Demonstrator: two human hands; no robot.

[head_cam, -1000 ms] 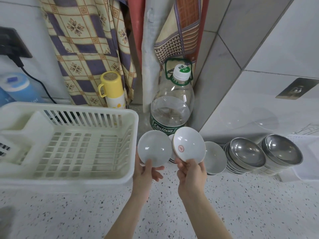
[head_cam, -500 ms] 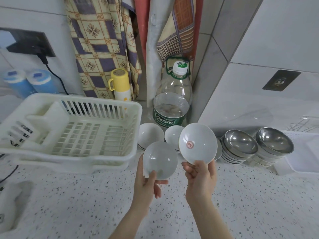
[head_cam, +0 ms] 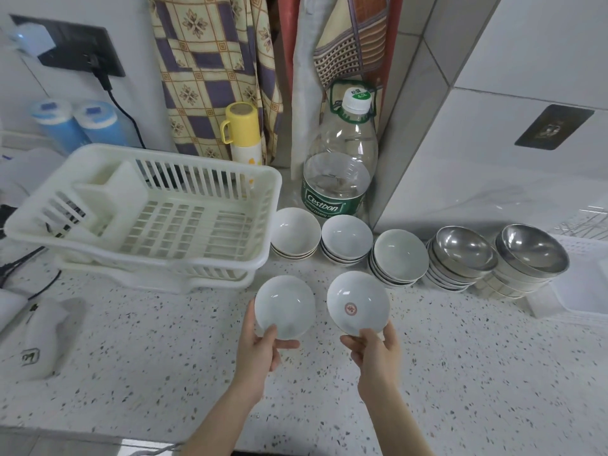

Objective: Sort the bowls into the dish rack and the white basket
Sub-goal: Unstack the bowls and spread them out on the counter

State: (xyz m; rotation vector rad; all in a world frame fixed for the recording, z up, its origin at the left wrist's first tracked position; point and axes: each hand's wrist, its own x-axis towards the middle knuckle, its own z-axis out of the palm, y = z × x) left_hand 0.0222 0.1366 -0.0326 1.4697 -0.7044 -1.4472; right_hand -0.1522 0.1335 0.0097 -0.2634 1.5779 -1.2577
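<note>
2 white bowls are in the air over the counter, 1 in each hand, seen from the single head view. The left hand (head_cam: 260, 348) pinches the near rim of a plain white bowl (head_cam: 285, 307), thumb inside and fingers curled behind. The right hand (head_cam: 375, 352) grips the marked bowl (head_cam: 358, 303), which has a red stamp in its well, the same way. Both bowls tilt their insides toward the camera and sit side by side, apart from each other.

The white basket (head_cam: 158, 218) stands just to the left, slatted and with nothing in its main bay; a walled compartment fills its left corner. Behind the hands, 3 stacks of white bowls (head_cam: 345, 240) line up beside 2 stacks of steel bowls (head_cam: 496, 255). A wire dish rack (head_cam: 582, 222) shows only at the right edge.

To do this step well, I would judge the stamp as the likely sorting cue, settle which container each bowl belongs in, then lower each 1 flat and let go only once it rests on the slats, since a rim pinch gives little hold against slipping.

The counter (head_cam: 460, 373) is pale speckled stone. White tile walls meet at a corner where a large water bottle (head_cam: 339, 179) stands, with a yellow flask (head_cam: 243, 133) in front of patterned cloths (head_cam: 210, 60) hung on the wall.
</note>
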